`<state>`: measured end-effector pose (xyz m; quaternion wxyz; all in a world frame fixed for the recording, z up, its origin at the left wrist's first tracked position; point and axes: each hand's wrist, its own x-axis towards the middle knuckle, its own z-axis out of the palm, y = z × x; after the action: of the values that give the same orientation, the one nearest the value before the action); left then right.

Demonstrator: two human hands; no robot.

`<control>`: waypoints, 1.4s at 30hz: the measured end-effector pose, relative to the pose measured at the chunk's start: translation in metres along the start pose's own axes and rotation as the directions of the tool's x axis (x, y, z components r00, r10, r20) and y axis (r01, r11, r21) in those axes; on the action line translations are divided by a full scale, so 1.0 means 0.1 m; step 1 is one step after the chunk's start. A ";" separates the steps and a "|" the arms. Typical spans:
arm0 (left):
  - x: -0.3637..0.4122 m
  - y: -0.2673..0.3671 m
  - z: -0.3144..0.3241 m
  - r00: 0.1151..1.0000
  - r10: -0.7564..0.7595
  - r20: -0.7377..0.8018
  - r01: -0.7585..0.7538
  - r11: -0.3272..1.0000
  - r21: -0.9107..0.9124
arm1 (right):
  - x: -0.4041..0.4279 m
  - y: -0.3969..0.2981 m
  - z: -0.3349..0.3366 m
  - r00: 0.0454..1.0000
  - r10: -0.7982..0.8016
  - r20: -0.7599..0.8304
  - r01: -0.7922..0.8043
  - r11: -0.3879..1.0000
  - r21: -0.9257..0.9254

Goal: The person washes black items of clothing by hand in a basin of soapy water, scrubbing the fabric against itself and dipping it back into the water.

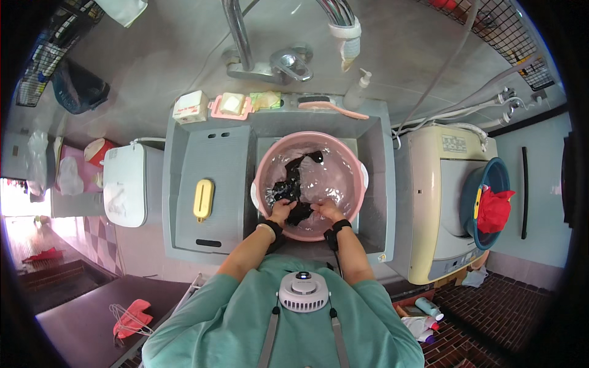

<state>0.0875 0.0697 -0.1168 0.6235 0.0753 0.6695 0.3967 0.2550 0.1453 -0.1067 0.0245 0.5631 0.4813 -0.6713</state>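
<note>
A round pink plastic basin (313, 138) of water stands in the right-hand bowl of a grey laundry sink (389, 184). Dark wet cloth, perhaps a sock or small garment (291, 181), stretches through the water from the basin's upper middle towards its near side. My left hand (282, 210) grips the cloth's near left part between thumb and fingers. From the right, my right hand (327, 209) pinches the edge of the same cloth. Both hands are at the near side of the basin, and some fingertips are hidden by cloth and water.
Left of the basin, a yellow brush (203, 200) lies on the sink's washboard (221, 161). Along the back ledge sit soap in a pink dish (231, 105), a pink-handled brush (333, 108) and a pump bottle (356, 89). A faucet (267, 66) overhangs; a washing machine (428, 198) stands right.
</note>
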 end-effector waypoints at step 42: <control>0.16 -0.09 0.24 0.793 0.169 0.585 -0.564 -0.159 0.810 | 0.06 -0.13 0.53 0.830 -0.556 0.050 0.402 0.534 -0.744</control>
<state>0.1088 0.0837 -0.1329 0.3207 0.7361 0.5939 -0.0501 0.2062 0.1199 -0.1088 0.0132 0.4129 0.8426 -0.3454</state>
